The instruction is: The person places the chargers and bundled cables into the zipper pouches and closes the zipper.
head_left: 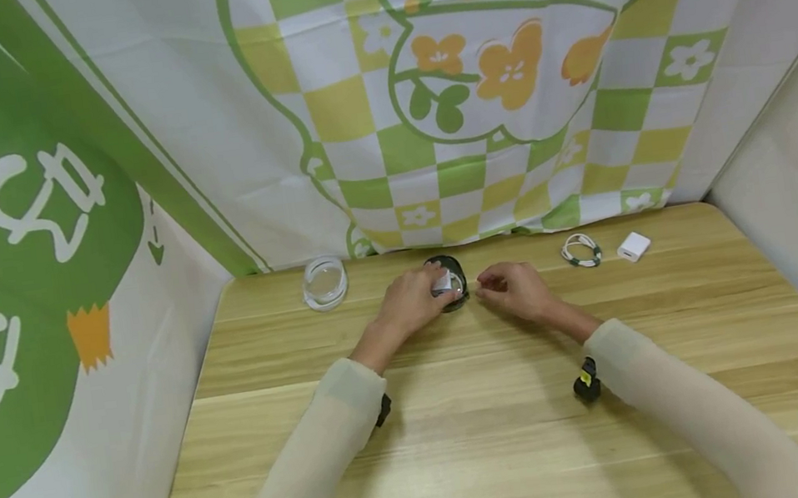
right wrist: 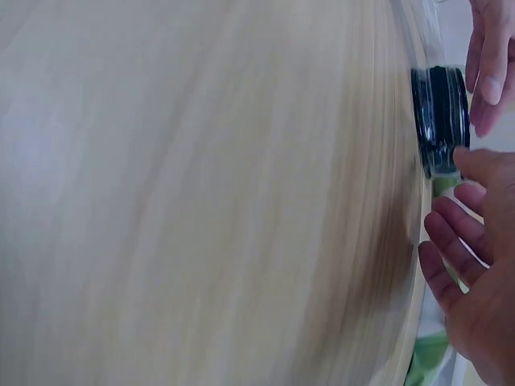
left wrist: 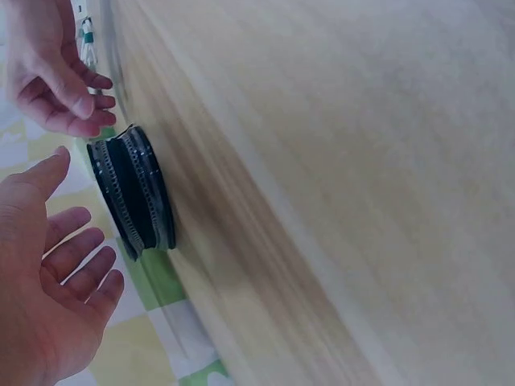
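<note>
A round black zip case (head_left: 448, 261) lies near the table's back edge, with something white (head_left: 443, 283) showing in its top. Zipper teeth run around the side of the case (left wrist: 133, 193) in the left wrist view. My left hand (head_left: 412, 302) is over its left part in the head view; in the left wrist view the fingers (left wrist: 76, 261) of that hand are spread and apart, holding nothing. Just right of the case is my right hand (head_left: 518, 290), its fingers loosely bent and nothing in them. In the right wrist view its thumb tip is right at the case (right wrist: 441, 121).
To the left lies a coiled white cable (head_left: 325, 284). On the right are a smaller white cable coil with dark ties (head_left: 581, 250) and a white charger block (head_left: 634, 246). A printed cloth (head_left: 387, 158) hangs along the back edge of the wooden table (head_left: 494, 455).
</note>
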Tool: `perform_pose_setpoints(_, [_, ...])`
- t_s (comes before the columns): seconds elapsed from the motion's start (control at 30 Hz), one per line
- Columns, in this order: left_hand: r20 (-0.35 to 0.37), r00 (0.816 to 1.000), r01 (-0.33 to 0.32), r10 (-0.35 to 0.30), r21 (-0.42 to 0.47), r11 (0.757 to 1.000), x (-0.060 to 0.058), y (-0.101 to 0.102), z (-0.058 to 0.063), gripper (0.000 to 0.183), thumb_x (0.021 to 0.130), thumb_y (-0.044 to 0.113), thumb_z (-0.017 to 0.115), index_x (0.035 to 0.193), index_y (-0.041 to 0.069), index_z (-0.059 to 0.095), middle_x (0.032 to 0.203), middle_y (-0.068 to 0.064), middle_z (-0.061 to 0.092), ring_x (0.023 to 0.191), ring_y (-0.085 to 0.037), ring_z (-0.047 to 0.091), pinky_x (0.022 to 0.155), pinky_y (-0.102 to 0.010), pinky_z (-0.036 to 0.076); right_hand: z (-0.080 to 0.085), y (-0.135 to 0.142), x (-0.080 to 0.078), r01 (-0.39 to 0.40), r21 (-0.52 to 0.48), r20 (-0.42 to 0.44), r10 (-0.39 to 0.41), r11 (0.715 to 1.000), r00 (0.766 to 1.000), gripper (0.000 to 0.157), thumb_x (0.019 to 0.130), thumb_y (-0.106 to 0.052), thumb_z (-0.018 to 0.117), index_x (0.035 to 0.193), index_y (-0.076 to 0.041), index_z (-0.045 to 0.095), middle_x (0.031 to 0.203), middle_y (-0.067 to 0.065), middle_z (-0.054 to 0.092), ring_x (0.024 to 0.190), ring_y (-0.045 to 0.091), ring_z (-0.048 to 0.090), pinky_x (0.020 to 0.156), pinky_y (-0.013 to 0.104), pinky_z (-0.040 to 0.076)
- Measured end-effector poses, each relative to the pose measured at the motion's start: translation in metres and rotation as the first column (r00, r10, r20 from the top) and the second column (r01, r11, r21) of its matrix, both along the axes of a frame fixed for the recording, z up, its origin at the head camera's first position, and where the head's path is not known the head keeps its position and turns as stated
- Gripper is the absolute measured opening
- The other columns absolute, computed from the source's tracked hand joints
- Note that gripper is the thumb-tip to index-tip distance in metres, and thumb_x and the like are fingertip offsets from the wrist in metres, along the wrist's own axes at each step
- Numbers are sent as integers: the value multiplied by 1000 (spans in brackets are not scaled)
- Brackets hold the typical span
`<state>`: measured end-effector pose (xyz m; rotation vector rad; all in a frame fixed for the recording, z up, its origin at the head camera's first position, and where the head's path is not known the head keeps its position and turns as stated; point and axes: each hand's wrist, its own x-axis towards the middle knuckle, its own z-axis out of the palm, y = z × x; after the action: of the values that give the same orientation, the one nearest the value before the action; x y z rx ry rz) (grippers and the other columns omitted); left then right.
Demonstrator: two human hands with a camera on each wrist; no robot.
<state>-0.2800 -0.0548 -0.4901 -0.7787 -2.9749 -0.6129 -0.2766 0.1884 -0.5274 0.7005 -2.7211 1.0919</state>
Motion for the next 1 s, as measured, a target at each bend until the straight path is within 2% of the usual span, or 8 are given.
perform_pose_setpoints(0.17, [-12, 999, -35, 34, -20, 999, 0, -6, 5, 63, 99, 51, 72, 148, 12, 63, 156, -10, 56, 138, -34, 59, 103, -50, 56, 2, 14, 1, -49, -3, -7, 49, 999, 999, 46, 92, -14, 83, 128, 11, 69, 115, 23, 77, 103, 38, 75, 87, 49, 63])
perform_pose_setpoints(0.3, [-20, 998, -55, 55, -27, 998, 1, -15, 9, 64, 99, 52, 71, 149, 13, 62, 158, -8, 54, 140, -34, 57, 99, -51, 59, 4, 27, 1, -46, 39, 13, 46, 998, 999, 52, 92, -18, 84, 133, 10, 66, 126, 25, 73, 112, 42, 73, 94, 51, 61])
perform_pose_setpoints(0.4, [-33, 998, -62, 61, -40, 997, 1, -23, 10, 63, 101, 51, 70, 150, 12, 61, 159, -9, 53, 136, -35, 61, 91, -49, 62, 5, 37, 0, -37, 76, 12, 36, 996, 999, 56, 92, -22, 85, 135, 9, 65, 132, 26, 70, 115, 44, 71, 97, 53, 60])
perform_pose_setpoints(0.6, [-59, 996, -72, 70, -21, 997, -2, -41, 7, 62, 102, 48, 68, 152, 11, 59, 158, -13, 54, 129, -40, 65, 78, -48, 64, 9, 54, 2, -21, 125, -33, 26, 992, 999, 64, 91, -24, 87, 138, 10, 62, 137, 30, 66, 119, 47, 68, 102, 57, 56])
perform_pose_setpoints(0.7, [-69, 994, -88, 88, 0, 996, -4, -51, 8, 63, 103, 48, 68, 153, 11, 58, 158, -14, 54, 132, -40, 63, 82, -51, 64, 14, 63, 3, -8, 153, -62, 18, 988, 998, 67, 90, -25, 87, 140, 10, 60, 137, 31, 65, 110, 45, 70, 101, 59, 56])
perform_pose_setpoints(0.8, [-93, 990, -107, 108, 10, 994, -4, -61, 11, 64, 102, 49, 69, 153, 11, 57, 156, -14, 56, 129, -41, 64, 82, -53, 64, 17, 72, 1, 5, 182, -88, 11, 983, 996, 70, 89, -26, 89, 141, 10, 60, 137, 31, 65, 108, 46, 70, 100, 60, 55])
perform_pose_setpoints(0.93, [-93, 986, -138, 140, 25, 990, -5, -72, 10, 66, 102, 48, 69, 154, 12, 56, 156, -12, 57, 129, -40, 65, 73, -49, 64, 18, 84, -2, 15, 207, -99, 6, 978, 995, 72, 88, -26, 89, 142, 10, 58, 140, 31, 63, 126, 51, 61, 109, 62, 48])
perform_pose_setpoints(1.0, [-79, 985, -152, 155, 36, 988, -6, -77, 9, 67, 102, 47, 70, 156, 12, 53, 158, -13, 55, 132, -40, 62, 75, -50, 64, 19, 90, -4, 16, 202, -106, 6, 979, 994, 72, 87, -24, 90, 141, 11, 58, 141, 32, 62, 129, 52, 59, 111, 63, 46])
